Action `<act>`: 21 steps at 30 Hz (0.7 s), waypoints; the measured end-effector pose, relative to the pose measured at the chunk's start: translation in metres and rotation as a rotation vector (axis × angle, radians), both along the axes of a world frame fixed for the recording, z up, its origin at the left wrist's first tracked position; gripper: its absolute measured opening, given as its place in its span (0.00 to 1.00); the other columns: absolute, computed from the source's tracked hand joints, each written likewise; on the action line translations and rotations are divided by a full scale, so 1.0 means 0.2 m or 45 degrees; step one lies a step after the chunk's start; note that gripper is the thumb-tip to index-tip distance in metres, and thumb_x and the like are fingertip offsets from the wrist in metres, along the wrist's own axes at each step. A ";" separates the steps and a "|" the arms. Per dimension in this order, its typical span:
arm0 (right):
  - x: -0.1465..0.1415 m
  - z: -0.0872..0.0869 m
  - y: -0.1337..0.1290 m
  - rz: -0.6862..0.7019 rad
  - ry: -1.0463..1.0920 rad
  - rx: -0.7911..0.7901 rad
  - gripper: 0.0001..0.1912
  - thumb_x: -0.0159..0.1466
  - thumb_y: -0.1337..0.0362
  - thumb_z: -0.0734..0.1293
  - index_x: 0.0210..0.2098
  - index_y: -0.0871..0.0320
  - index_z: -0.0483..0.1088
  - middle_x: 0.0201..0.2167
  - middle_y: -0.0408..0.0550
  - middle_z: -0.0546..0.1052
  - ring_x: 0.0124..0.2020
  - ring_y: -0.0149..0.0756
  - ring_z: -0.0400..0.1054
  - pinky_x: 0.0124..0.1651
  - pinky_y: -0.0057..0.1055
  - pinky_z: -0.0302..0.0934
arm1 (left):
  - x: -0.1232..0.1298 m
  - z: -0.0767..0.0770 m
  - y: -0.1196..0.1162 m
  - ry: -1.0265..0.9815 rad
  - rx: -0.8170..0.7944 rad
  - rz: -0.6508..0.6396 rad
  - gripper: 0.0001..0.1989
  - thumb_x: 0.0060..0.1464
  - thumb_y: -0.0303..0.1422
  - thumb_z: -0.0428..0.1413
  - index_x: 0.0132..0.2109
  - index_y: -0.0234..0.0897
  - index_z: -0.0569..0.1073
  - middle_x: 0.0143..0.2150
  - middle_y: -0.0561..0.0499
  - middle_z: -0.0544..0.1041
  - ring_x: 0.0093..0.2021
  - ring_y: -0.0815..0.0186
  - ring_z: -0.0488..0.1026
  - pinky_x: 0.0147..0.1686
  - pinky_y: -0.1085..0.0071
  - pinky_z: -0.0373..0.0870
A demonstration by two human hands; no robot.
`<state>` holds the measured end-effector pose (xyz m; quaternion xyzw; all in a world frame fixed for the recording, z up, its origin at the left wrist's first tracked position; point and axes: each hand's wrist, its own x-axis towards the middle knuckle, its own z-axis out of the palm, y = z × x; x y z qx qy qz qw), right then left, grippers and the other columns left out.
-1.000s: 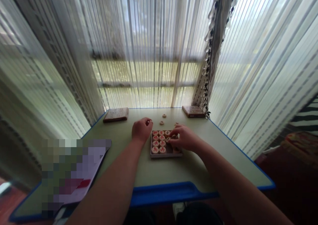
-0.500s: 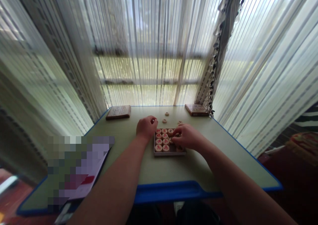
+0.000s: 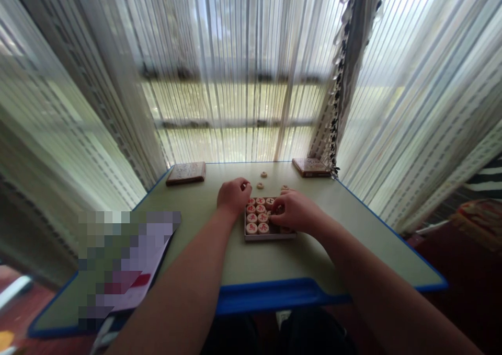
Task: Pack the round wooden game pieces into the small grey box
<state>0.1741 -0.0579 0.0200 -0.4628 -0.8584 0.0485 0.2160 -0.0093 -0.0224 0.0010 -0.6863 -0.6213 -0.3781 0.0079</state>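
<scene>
A shallow box (image 3: 270,237) of round wooden Chinese chess pieces lies in the middle of the table. Its left columns hold red-marked pieces (image 3: 263,228) in rows. My right hand (image 3: 296,212) reaches over the right side of the box, thumb and fingers pinched around a Chinese chess piece (image 3: 280,210), mostly hidden. By the box's far left corner my left hand (image 3: 234,194) is closed, with a pale bit of what looks like a Chinese chess piece at its fingertips. Beyond the box lie loose pieces: one (image 3: 264,174), a second (image 3: 260,186) and a third (image 3: 285,187).
One brown wooden case (image 3: 185,172) rests at the table's far left, another (image 3: 311,167) at the far right. A blurred-out flat booklet (image 3: 157,250) lies on the left. The table (image 3: 282,266) has a blue rim; curtains (image 3: 243,83) hang behind it.
The view has tipped slightly, so the table sits a little higher in the picture. Both hands keep nearly the same places by the box; the right fingers have shifted only slightly.
</scene>
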 end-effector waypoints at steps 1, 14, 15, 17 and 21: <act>0.00 0.00 0.00 -0.006 0.001 0.005 0.07 0.45 0.59 0.69 0.23 0.53 0.75 0.22 0.46 0.73 0.30 0.36 0.64 0.32 0.28 0.55 | 0.00 0.00 0.00 0.002 -0.001 -0.002 0.12 0.49 0.36 0.49 0.34 0.38 0.76 0.28 0.48 0.76 0.31 0.64 0.72 0.33 0.71 0.64; -0.01 0.02 -0.01 -0.093 -0.095 -0.041 0.09 0.49 0.57 0.66 0.25 0.54 0.75 0.26 0.46 0.74 0.29 0.33 0.65 0.30 0.26 0.55 | 0.01 0.01 -0.01 0.066 -0.036 0.000 0.13 0.50 0.36 0.48 0.36 0.39 0.76 0.31 0.49 0.77 0.32 0.66 0.72 0.35 0.73 0.65; -0.01 0.02 -0.01 -0.101 -0.106 -0.046 0.10 0.50 0.57 0.66 0.25 0.54 0.75 0.26 0.46 0.74 0.29 0.33 0.65 0.30 0.26 0.55 | 0.01 0.01 -0.01 0.070 -0.044 0.003 0.13 0.50 0.36 0.48 0.36 0.39 0.76 0.31 0.50 0.77 0.33 0.66 0.72 0.35 0.73 0.65; -0.01 0.03 -0.02 -0.103 -0.116 -0.065 0.10 0.50 0.57 0.65 0.26 0.55 0.75 0.27 0.46 0.75 0.29 0.33 0.66 0.31 0.25 0.55 | 0.01 0.02 -0.01 0.077 -0.062 0.002 0.13 0.50 0.36 0.48 0.36 0.39 0.75 0.31 0.50 0.77 0.33 0.66 0.72 0.35 0.73 0.65; -0.01 0.02 -0.01 -0.094 -0.107 -0.094 0.10 0.50 0.57 0.66 0.28 0.55 0.75 0.27 0.46 0.75 0.29 0.32 0.65 0.32 0.25 0.55 | 0.01 0.02 -0.01 0.095 -0.069 -0.016 0.13 0.50 0.36 0.48 0.36 0.39 0.75 0.31 0.50 0.77 0.33 0.66 0.72 0.35 0.73 0.65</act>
